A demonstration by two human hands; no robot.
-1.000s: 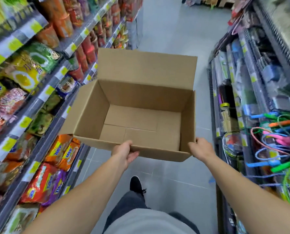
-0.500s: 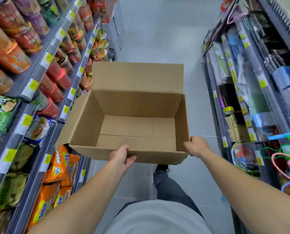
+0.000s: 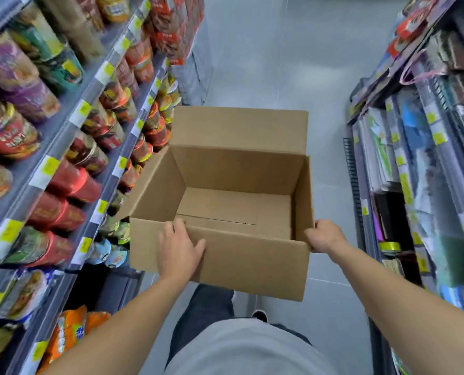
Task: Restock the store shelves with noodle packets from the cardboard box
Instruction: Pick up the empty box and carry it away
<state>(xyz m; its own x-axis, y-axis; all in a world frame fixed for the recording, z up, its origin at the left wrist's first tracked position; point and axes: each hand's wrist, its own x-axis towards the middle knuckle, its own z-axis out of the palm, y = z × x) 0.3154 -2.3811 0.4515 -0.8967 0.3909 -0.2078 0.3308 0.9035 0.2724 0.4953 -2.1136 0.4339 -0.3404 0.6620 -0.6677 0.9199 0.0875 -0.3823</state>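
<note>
Fingers (image 3: 175, 226) of my left hand (image 3: 179, 250) hook over the near rim of the cardboard box (image 3: 220, 262), palm flat on its front wall; my right hand (image 3: 324, 236) grips the near right corner, fingers curled round the edge.

Head view: box carried at waist height over the aisle floor (image 3: 266, 63). Interior bare, no noodle packets visible inside. Far flap up. Cup noodles (image 3: 90, 155) fill the shelves (image 3: 63, 136) to my left; orange noodle packets (image 3: 68, 334) sit on the low shelf.

Risk, judged: both holds sit on the near edge only, so the box could tip forward. Its left flap passes close to the cups and could knock one off.
</note>
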